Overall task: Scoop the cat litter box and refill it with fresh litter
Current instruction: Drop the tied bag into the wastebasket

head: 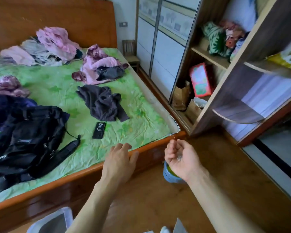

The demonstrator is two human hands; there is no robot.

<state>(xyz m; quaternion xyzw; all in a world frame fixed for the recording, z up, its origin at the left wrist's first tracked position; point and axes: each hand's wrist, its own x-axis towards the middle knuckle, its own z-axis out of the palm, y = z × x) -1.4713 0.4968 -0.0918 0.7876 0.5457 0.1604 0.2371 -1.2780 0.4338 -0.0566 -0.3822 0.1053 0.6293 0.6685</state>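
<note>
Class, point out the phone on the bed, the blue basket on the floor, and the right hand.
phone (99,130), head view, middle of its back.
blue basket (168,175), head view, perforated side wall.
right hand (180,158), head view, palm.

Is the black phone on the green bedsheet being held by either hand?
No, the black phone lies alone on the green bedsheet, with the left hand and right hand both away from it.
</note>
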